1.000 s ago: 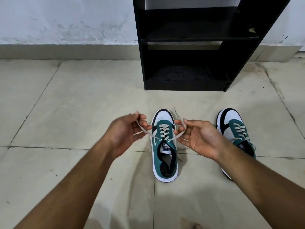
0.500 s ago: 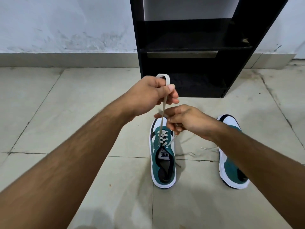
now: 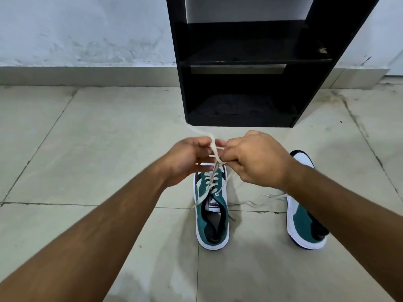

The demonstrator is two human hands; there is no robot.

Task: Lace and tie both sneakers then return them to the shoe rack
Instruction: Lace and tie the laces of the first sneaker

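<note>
A teal and white sneaker (image 3: 212,216) stands on the tiled floor, toe pointing to the black shoe rack (image 3: 244,68). Its pale lace (image 3: 214,153) rises from the eyelets and is pinched between both hands above the toe. My left hand (image 3: 187,159) grips the lace from the left, my right hand (image 3: 257,159) from the right, fingertips nearly touching. One loose lace tail hangs down over the tongue. The second sneaker (image 3: 304,219) lies to the right, partly behind my right forearm, its laces trailing loose on the floor.
The rack stands against a white wall (image 3: 87,33) with a grey skirting; two dark shelves show nothing on them. Beige floor tiles (image 3: 98,138) with dark grout lines spread to the left and right of the shoes.
My left hand has come down from its raised pull and met the right hand above the toe. The lace now crosses between both hands, and the camera has tilted a little.
</note>
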